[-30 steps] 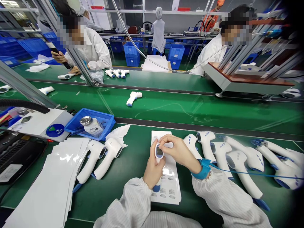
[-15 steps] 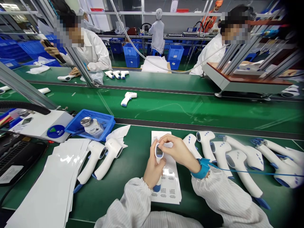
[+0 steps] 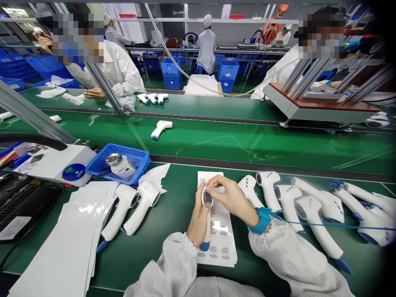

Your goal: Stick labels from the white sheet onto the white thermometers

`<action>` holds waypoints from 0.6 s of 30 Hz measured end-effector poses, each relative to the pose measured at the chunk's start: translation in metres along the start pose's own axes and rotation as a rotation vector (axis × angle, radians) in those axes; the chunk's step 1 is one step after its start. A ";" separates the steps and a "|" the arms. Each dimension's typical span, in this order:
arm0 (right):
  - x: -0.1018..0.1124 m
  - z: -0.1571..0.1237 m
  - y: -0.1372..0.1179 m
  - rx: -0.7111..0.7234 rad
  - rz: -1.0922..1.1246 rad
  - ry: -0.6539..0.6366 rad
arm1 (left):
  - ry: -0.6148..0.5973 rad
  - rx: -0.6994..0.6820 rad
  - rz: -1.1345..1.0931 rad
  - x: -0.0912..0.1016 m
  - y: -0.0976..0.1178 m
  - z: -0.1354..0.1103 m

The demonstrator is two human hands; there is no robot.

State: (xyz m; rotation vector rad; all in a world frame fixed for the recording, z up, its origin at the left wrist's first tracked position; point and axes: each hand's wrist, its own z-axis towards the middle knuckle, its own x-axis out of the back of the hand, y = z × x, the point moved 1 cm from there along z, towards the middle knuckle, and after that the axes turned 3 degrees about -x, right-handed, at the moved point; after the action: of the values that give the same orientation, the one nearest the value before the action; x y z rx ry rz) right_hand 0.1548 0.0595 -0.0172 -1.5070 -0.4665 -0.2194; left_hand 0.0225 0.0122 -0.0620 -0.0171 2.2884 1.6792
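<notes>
Left hand [image 3: 199,222] clenched round white infrared thermometer [image 3: 206,199], centre bottom of frame.
Right hand [image 3: 232,199] fingertips [image 3: 213,180] grasp its display end, above printed label sheet [image 3: 224,247].

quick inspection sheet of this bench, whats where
surface: green bench belt, printed white sheet lying on it under the hands
job's things: infrared thermometer, display showing, blue trigger at its lower end
hands: left hand grips the handle; right hand pinches the head
clutter: white thermometers in a row on the right, two more on the left, white sheet stack, blue tray holding a bottle
cables: blue cord runs from blue wrist strap
surroundings: co-workers in white coats, blue crates
</notes>
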 end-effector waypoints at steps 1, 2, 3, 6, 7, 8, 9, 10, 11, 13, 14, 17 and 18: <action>-0.001 -0.002 0.001 0.008 0.004 -0.025 | -0.003 0.000 -0.003 0.001 -0.001 0.000; -0.001 -0.003 0.003 0.027 0.005 -0.059 | -0.009 0.003 -0.013 0.002 -0.001 0.000; -0.003 -0.005 0.004 0.054 -0.001 -0.090 | -0.018 0.010 -0.029 0.002 -0.002 0.000; -0.009 -0.010 0.010 0.136 -0.047 -0.093 | -0.037 0.013 -0.076 0.002 -0.003 -0.001; -0.010 -0.011 0.012 0.151 -0.061 -0.055 | -0.037 0.007 -0.082 0.002 -0.003 -0.001; -0.012 -0.011 0.013 0.159 -0.071 -0.013 | -0.037 0.003 -0.082 0.001 -0.002 -0.001; -0.014 -0.011 0.014 0.165 -0.078 0.025 | -0.035 0.002 -0.077 0.000 -0.002 -0.001; -0.015 -0.011 0.014 0.170 -0.081 0.059 | -0.028 0.004 -0.071 -0.001 -0.001 -0.001; -0.016 -0.011 0.013 0.171 -0.085 0.089 | -0.019 0.008 -0.068 -0.001 0.000 -0.001; -0.016 -0.011 0.012 0.164 -0.086 0.131 | 0.007 0.006 -0.068 -0.003 0.002 -0.002; -0.016 -0.010 0.011 0.152 -0.081 0.141 | 0.020 0.001 -0.070 -0.004 0.003 -0.002; -0.013 -0.009 0.009 0.080 -0.006 0.114 | 0.057 -0.030 -0.058 -0.004 0.003 -0.002; -0.012 -0.009 0.010 0.041 0.048 0.097 | 0.076 -0.046 -0.044 -0.003 0.002 -0.002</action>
State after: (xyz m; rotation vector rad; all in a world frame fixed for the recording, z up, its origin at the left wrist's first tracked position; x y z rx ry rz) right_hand 0.1499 0.0490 -0.0308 -1.4589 -0.3553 -0.2423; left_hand 0.0249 0.0106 -0.0585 -0.1419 2.2857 1.7366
